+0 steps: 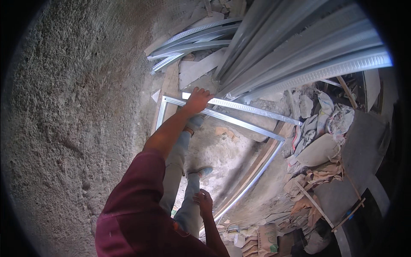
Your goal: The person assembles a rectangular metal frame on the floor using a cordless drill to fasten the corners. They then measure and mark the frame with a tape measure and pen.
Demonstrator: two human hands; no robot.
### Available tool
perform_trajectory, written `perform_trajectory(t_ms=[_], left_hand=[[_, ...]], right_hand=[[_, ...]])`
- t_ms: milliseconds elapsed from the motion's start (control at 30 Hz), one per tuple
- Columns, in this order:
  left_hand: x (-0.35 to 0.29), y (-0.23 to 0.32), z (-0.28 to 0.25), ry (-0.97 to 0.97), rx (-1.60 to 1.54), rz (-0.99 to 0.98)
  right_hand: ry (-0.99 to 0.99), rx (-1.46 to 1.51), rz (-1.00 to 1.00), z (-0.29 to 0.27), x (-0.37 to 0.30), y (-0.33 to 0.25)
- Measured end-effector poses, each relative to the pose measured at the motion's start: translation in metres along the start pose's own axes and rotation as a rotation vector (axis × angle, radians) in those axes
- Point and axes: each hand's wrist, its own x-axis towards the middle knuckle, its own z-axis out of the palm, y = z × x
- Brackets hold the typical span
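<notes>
Your left hand (199, 101) clamps its fingers on a silver perforated metal strip (257, 112), upper centre; I cannot tell whether your right hand (205, 202) closes. A green-printed brown paper sack (268, 240) sits lower right.

Left hand (199, 100) clasps a perforated metal strip (257, 111) near one end, beside a metal frame (244, 124). Right hand (204, 201) is near the leg (190, 203). Metal profiles (295, 51) lie beyond, across the floor (209, 147).
</notes>
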Motion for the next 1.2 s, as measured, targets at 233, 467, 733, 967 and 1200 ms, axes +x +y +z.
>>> perform_trajectory(t_ms=[233,467,733,967,1200], left_hand=[[0.050,-0.066,-0.047,0.494,-0.211,-0.077],[0.108,-0.180,-0.104,0.222,0.169,-0.398],[0.087,-0.164,-0.125,0.056,0.031,-0.387],[-0.013,-0.085,-0.173,0.038,-0.204,-0.529],[-0.157,-0.060,-0.180,0.323,-0.537,-0.731]], right_hand=[[0.055,-0.101,0.154,-0.009,-0.006,-0.024],[0.078,-0.162,0.224,-0.012,0.000,-0.025],[0.056,-0.145,0.173,0.006,-0.007,-0.039],[0.028,-0.101,-0.031,0.015,-0.016,-0.037],[0.034,-0.135,-0.257,0.039,-0.030,-0.032]])
